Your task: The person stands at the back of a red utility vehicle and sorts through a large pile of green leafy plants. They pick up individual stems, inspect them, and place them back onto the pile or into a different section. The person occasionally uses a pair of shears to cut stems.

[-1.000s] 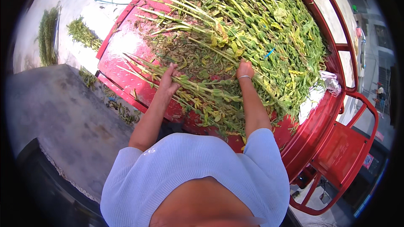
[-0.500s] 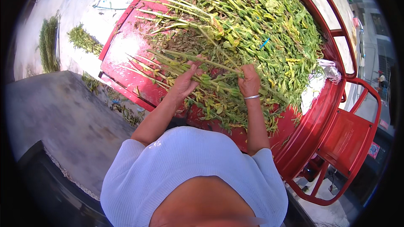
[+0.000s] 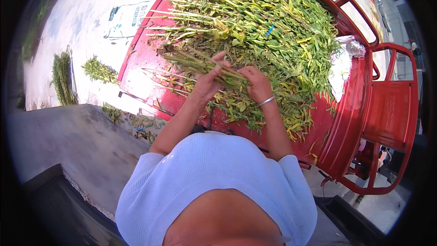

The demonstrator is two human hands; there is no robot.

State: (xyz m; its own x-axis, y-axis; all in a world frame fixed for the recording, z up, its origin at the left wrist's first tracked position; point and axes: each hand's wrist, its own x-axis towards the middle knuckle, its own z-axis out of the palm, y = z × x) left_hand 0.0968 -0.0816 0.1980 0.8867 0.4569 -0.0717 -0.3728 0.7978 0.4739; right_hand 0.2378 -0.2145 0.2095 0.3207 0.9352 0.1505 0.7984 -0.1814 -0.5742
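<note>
Over the near edge of the red metal cart bed (image 3: 145,70), the left hand (image 3: 208,82) and right hand (image 3: 256,83) both clasp one bunch of long green leafy stalks (image 3: 200,66). The bunch's stem ends point far-left. A heap of cut green plants (image 3: 264,27) fills the bed beyond.

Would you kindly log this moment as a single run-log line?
left hand: grip shut on bunch of green stems | right hand: grip shut on same bunch | below: heap of leafy stalks in red cart bed
</note>
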